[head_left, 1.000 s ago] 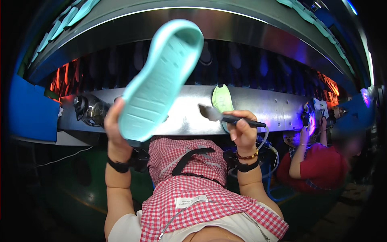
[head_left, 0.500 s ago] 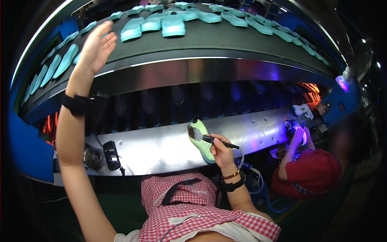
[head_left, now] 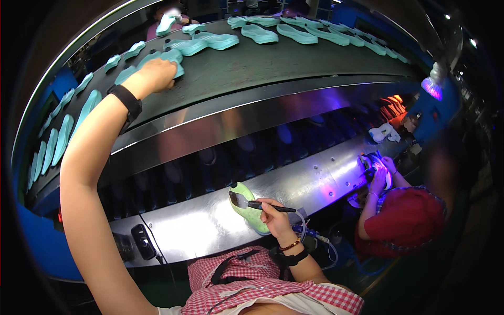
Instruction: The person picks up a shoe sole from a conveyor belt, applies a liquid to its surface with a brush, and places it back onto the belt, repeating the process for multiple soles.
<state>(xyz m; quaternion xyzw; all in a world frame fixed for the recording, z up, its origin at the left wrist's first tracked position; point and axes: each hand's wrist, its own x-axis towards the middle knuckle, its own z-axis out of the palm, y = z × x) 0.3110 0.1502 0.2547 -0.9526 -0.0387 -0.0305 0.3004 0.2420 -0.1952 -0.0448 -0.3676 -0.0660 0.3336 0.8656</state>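
Note:
My left hand (head_left: 156, 73) reaches far out over the dark conveyor belt (head_left: 231, 68), its fingers curled down on a teal shoe sole (head_left: 176, 56) among other teal soles. The part of the sole under the fingers is hidden. Low over the metal ledge (head_left: 178, 233), my right hand (head_left: 275, 217) grips a brush (head_left: 265, 205) by its black handle. A thin clear tube runs close by the handle. The brush's dark bristles lie over a pale green shoe sole (head_left: 252, 216), which rests on the ledge beside my right fingers.
More teal soles (head_left: 296, 33) line the belt. A black device (head_left: 143, 241) sits on the ledge's left. At right, a co-worker in red (head_left: 404, 218) handles a shoe part under purple light (head_left: 433, 84). Across the belt, another person (head_left: 168, 21) holds a sole.
My left hand has gone from raised with fingers extended to curled down on a belt sole. The whole view has tilted. My right hand still holds the brush over the green sole.

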